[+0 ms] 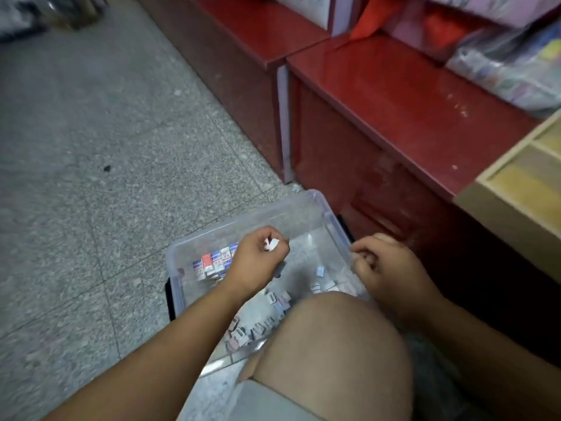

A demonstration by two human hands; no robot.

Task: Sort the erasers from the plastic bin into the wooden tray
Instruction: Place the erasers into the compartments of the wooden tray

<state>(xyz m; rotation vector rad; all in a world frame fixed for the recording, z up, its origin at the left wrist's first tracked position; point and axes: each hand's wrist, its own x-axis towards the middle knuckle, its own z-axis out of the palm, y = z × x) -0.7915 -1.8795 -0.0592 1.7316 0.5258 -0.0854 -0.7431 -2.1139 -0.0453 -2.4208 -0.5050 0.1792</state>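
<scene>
- Knee [331, 338] is the closest thing in the head view. It's bare and bent and covers the near right corner of the plastic bin [258, 217], so whatever's under it is hidden.
- Left hand [258, 258] hovers over the middle of the bin, fingers curled in, with a small white eraser [272, 244] pinched up at the fingertips.
- Right hand [379, 265] is at the bin's right rim with its fingers curled. Honestly can't tell if it's gripping the rim, holding something small, or holding nothing.
- Other erasers: a tidy row [214, 262] stands at the bin's far left, and loose ones [277, 300] lie scattered along the near side by the knee.
- Wooden tray [510, 214] sits up on the red cabinet [394, 117] at the far right, well apart from the bin and only partly in frame. Its compartments are too blurry to say what's in them.
- To do this step well, imo: pinch it firmly so it doesn't pop out on the lift, clear the bin wall before swinging right, then set it flat in a compartment rather than dropping it. Steadying the bin with the other hand would help too.
</scene>
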